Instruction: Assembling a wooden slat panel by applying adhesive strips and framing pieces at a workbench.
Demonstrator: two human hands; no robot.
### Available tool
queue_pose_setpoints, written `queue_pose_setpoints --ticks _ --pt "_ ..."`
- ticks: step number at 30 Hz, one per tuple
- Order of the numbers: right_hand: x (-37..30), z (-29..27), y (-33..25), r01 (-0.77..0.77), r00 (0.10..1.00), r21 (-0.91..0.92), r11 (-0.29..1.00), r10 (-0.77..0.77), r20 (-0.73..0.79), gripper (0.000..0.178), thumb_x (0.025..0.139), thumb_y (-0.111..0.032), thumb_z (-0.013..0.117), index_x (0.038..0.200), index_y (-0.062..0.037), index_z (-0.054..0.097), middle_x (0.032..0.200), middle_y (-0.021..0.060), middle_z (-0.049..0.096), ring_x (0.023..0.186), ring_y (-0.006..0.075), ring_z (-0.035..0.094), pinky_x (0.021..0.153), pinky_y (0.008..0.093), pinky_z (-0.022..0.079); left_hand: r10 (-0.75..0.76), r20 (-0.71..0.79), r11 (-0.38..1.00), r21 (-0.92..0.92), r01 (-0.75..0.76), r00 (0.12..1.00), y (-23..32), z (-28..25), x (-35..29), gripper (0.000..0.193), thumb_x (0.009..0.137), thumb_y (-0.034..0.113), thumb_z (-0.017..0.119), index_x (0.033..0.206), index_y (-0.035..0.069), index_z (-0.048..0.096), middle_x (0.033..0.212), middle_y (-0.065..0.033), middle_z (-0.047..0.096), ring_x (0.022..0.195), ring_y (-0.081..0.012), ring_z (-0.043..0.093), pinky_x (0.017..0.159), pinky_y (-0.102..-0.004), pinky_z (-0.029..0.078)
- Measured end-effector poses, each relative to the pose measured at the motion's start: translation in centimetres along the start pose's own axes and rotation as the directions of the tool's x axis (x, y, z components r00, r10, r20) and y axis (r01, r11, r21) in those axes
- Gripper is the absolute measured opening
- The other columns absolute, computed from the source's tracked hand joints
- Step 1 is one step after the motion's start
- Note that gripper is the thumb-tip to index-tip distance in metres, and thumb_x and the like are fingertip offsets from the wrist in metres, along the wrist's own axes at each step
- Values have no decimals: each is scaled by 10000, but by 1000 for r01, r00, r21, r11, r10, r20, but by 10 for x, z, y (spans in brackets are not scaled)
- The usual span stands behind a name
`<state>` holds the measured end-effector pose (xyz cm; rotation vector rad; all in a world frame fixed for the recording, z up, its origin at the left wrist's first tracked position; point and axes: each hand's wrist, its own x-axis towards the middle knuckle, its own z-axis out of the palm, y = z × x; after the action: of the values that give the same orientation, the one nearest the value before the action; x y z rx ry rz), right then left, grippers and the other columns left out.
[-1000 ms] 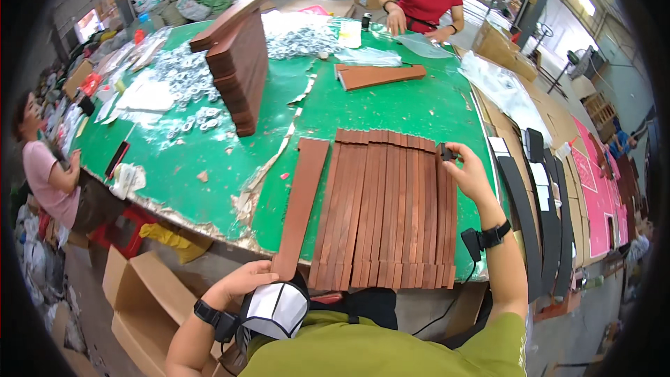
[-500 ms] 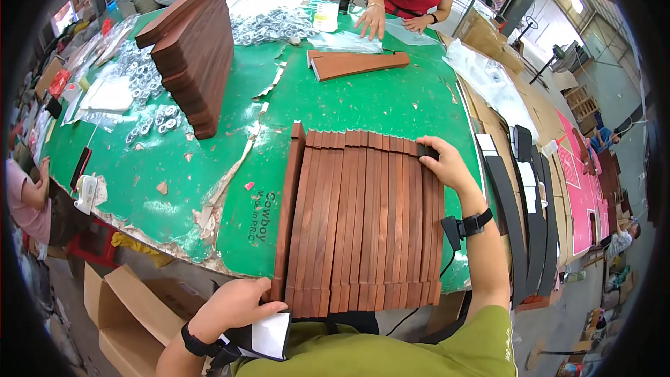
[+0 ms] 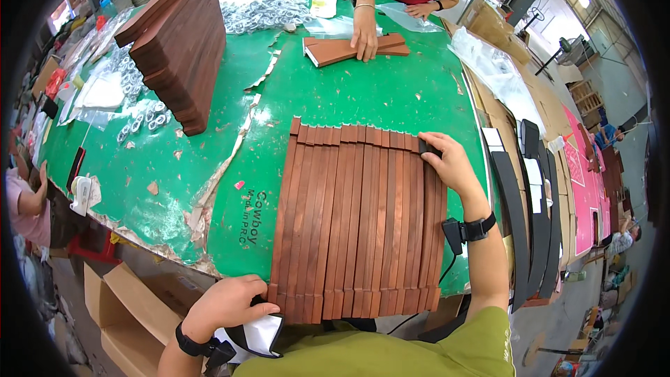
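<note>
A tight row of reddish-brown wooden slats (image 3: 356, 223) lies side by side on the green table, its near end at the table's front edge. My left hand (image 3: 234, 300) is closed at the near left corner, with the thumb against the outermost slat. At the far right corner, my right hand (image 3: 447, 160) grips the slat ends between thumb and fingers, a small black piece showing there. Under my left wrist hangs a black piece with a white face (image 3: 264, 335); whether that hand holds it is hidden.
A tall stack of brown wooden pieces (image 3: 181, 56) stands at the left. Silvery metal parts (image 3: 265, 12) lie beyond it. Across the table, a co-worker's hand (image 3: 364, 33) rests on wooden pieces (image 3: 328, 50). Black strips (image 3: 516, 223) lie at right; an open carton (image 3: 132, 314) stands below left.
The leftmost slat, tilted and apart before, now lies flush against the row. My left hand has shifted slightly left. The co-worker's hand has come down onto the wooden pieces.
</note>
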<state>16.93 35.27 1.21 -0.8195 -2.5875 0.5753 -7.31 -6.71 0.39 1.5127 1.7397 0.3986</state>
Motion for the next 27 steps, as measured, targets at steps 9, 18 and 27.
queue_pose_setpoints --ticks 9,18,27 --pt "2 1 1 -66 998 8 998 66 -11 400 816 -53 721 1213 -28 687 1228 176 670 1135 340 629 975 397 513 -11 14 1000 -13 11 1000 -2 1 1 467 874 452 712 842 -2 607 881 -162 624 801 -387 619 693 -450 502" --pt "8 -5 -10 -114 993 -42 993 116 38 378 796 -52 734 1172 -35 712 1197 161 684 1096 339 638 979 393 503 14 44 1000 -25 -13 999 -3 -4 5 467 878 456 710 852 0 611 895 -165 616 814 -384 615 701 -444 500" --pt "-1 24 9 47 973 -125 991 -74 -218 520 737 -74 628 1255 -35 637 1150 168 665 1134 358 586 1019 458 418 38 51 981 -192 -27 998 -12 -12 -18 338 843 344 778 985 46 705 937 -121 708 887 -317 674 751 -387 528"
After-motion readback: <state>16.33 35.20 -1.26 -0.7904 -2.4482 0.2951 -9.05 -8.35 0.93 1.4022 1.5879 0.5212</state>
